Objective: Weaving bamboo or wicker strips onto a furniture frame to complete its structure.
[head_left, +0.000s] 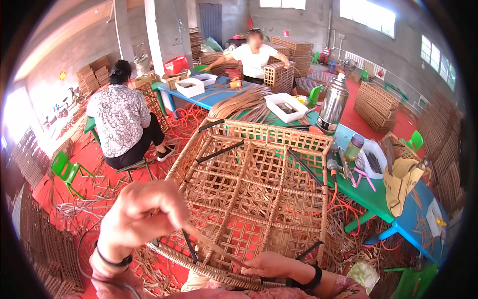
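We hold a brown strip across the woven basket.
At the basket's near rim, our right hand pinches the strip between its fingertips; above its near left corner, our left hand curls its fingers by the strip's upper end, gripping or not we cannot tell. The green table stands beyond the basket.

The woven wicker basket looks rough, the metal flask glossy.
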A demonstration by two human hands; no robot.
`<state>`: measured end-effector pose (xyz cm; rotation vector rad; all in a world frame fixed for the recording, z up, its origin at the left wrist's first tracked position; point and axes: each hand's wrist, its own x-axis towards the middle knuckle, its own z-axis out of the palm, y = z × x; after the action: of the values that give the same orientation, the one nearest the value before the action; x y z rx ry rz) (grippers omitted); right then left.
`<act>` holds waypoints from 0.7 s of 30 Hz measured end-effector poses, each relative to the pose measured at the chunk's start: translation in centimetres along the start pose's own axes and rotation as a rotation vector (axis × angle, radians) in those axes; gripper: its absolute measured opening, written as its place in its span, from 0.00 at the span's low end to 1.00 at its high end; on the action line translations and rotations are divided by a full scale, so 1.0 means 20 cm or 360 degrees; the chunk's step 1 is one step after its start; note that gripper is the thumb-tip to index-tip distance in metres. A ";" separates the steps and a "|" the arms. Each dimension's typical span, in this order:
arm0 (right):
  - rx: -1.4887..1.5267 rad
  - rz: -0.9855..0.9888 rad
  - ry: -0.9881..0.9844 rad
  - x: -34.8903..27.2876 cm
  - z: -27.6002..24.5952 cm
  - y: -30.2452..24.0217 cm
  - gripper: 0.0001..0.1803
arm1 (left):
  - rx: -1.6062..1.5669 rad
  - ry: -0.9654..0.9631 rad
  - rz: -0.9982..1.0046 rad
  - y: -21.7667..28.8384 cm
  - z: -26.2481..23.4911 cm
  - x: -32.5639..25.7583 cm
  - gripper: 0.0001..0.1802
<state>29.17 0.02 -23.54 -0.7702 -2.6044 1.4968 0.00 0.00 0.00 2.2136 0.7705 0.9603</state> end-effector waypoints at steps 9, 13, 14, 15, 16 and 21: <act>-0.0058 -0.0080 -0.0041 -0.04 -0.02 -0.03 0.17 | -0.0943 -0.0010 -0.0625 -0.97 0.46 0.18 0.12; -0.0099 -0.0058 -0.0064 -0.03 -0.06 -0.03 0.18 | -0.0684 -0.0869 -0.1436 -1.12 0.80 0.11 0.21; -0.0131 0.0014 -0.0098 -0.03 -0.06 -0.02 0.19 | -0.0825 -0.0805 -0.1587 -1.13 0.88 0.10 0.23; -0.0126 0.0018 -0.0104 -0.04 -0.06 0.00 0.19 | -0.0834 -0.0806 -0.1591 -1.14 0.95 0.10 0.23; -0.0102 0.0075 -0.0110 -0.05 -0.06 0.01 0.19 | -0.0877 -0.0898 -0.1745 -1.17 1.01 0.10 0.22; -0.0033 0.0124 -0.0157 -0.04 -0.09 -0.05 0.19 | -0.1129 -0.1302 -0.1416 -1.35 1.27 -0.19 0.18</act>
<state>30.00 0.65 -21.56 -0.8295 -2.6947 1.5690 10.38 7.50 -34.98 1.2133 0.7240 -0.1420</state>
